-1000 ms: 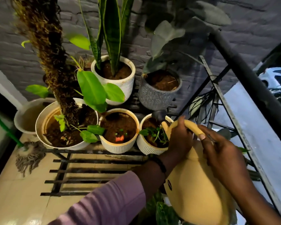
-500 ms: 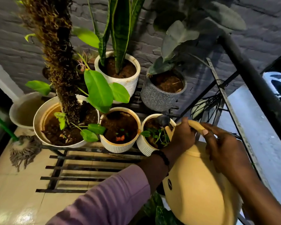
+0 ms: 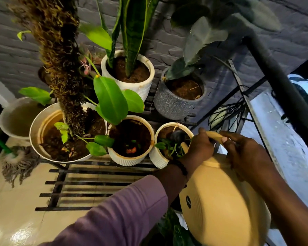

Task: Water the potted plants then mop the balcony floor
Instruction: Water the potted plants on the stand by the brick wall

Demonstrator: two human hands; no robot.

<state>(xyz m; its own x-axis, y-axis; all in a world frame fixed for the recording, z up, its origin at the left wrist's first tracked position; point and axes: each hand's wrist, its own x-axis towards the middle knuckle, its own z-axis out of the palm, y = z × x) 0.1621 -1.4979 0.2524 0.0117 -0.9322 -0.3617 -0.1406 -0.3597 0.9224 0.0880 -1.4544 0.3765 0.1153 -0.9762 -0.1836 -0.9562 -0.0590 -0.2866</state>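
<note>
Both hands, left hand (image 3: 200, 148) and right hand (image 3: 245, 153), fingers curled around the yellow watering can (image 3: 220, 201), have held it tipped, spout just beyond the left fingers, over the small ribbed pot (image 3: 160, 157): watering continues, mop (image 3: 18, 162) untouched.

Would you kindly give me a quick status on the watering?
Both hands, left and right, grip watering can. Spout over small white pot. Mop waits on floor.
</note>
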